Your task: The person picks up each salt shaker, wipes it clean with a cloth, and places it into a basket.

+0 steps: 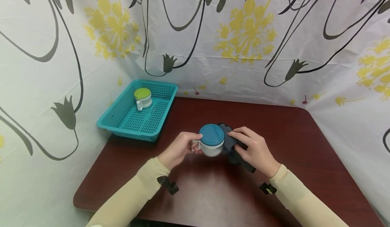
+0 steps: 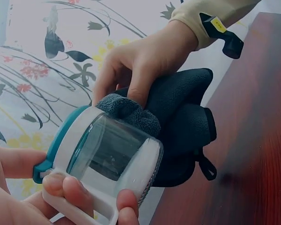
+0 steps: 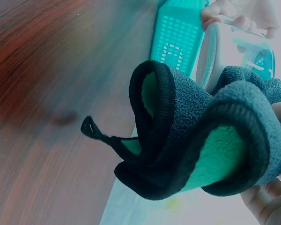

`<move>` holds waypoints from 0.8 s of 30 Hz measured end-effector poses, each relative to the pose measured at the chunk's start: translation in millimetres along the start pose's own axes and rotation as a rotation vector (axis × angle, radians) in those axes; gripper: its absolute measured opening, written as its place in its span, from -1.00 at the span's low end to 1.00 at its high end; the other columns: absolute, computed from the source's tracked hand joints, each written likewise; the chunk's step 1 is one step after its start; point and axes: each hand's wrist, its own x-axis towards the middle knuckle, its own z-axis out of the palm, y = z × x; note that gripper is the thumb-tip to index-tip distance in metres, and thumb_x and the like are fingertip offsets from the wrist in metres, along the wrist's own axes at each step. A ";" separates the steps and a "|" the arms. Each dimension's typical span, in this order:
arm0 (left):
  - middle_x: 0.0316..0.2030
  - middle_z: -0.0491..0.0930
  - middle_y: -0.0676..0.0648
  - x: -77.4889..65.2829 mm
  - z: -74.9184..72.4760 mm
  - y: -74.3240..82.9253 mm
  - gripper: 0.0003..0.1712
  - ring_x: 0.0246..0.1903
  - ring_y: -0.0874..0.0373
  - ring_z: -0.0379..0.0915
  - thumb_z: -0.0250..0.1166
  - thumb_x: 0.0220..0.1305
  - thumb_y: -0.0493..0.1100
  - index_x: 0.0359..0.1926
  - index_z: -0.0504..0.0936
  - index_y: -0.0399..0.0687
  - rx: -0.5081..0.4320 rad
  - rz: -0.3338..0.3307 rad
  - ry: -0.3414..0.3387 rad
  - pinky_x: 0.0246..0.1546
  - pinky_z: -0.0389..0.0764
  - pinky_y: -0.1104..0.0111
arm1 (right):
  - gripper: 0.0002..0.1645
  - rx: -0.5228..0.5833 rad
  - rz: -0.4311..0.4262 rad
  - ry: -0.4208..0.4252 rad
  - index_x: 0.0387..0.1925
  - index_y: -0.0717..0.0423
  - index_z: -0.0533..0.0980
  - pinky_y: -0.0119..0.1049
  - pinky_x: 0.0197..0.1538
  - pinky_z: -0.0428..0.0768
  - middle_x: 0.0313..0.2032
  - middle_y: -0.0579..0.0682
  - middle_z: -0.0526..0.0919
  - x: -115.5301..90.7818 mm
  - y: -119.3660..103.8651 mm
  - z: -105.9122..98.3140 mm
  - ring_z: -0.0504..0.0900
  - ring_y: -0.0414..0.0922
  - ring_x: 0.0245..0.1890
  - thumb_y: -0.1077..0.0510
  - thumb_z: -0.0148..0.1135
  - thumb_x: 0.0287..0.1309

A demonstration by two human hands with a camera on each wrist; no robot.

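Observation:
A clear jar [image 1: 212, 150] with a white handle and a blue lid [image 1: 212, 135] is held above the table, tilted in the left wrist view. My left hand [image 1: 181, 146] grips it by the handle, thumb at the lid's edge. On the jar's other side my right hand [image 1: 254, 150] holds a bunched dark grey cloth [image 2: 178, 122] against the jar's wall. The cloth's hanging loop [image 3: 94, 129] and lighter inner face show in the right wrist view. Part of the right hand's fingers is hidden behind the cloth there.
A turquoise basket [image 1: 131, 134] stands at the table's back left, holding a similar jar with a green lid [image 1: 142, 93]. The dark red table [image 1: 292, 145] has rounded corners. A patterned white curtain [image 1: 195, 44] hangs behind and at the sides.

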 end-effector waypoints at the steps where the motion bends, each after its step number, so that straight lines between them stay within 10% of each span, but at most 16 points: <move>1: -0.60 0.36 -0.17 0.0 -0.2 0.5 -0.47 -0.39 -0.19 0.44 0.20 0.35 -0.02 -0.59 0.36 -0.37 0.004 0.000 -0.008 -0.17 0.59 0.13 | -0.39 0.000 -0.003 0.004 0.15 -0.06 0.62 -0.32 -0.14 0.62 0.04 -0.10 0.59 0.0 0.1 -0.4 0.58 -0.22 -0.08 0.35 0.38 0.01; 10: -0.59 0.38 -0.16 2.0 -1.6 3.1 -0.43 -0.21 -0.49 0.43 0.20 0.37 0.02 -0.58 0.38 -0.40 0.052 -0.008 -0.059 -0.12 0.60 0.06 | -0.36 0.023 -0.026 0.024 0.15 -0.05 0.63 -0.41 -0.12 0.58 0.04 -0.10 0.59 0.6 1.4 -3.5 0.58 -0.21 -0.06 0.41 0.36 -0.02; 15: -0.60 0.38 -0.16 4.0 -1.6 6.0 -0.43 -0.36 -0.24 0.47 0.22 0.34 0.06 -0.57 0.40 -0.37 0.095 -0.017 -0.109 -0.05 0.56 -0.05 | -0.36 0.068 -0.001 0.005 0.16 -0.06 0.63 -0.49 -0.07 0.54 0.08 -0.11 0.58 1.0 5.1 -5.8 0.58 -0.19 -0.02 0.44 0.30 0.03; 24: -0.61 0.37 -0.20 5.7 2.2 13.7 -0.35 -0.33 -0.35 0.45 0.22 0.33 0.11 -0.55 0.36 -0.44 0.218 -0.005 -0.324 -0.21 0.61 0.07 | -0.33 0.152 0.027 -0.105 0.14 -0.10 0.63 -0.48 0.00 0.54 0.16 -0.18 0.55 8.1 7.9 -9.5 0.55 -0.20 0.10 0.52 0.19 0.08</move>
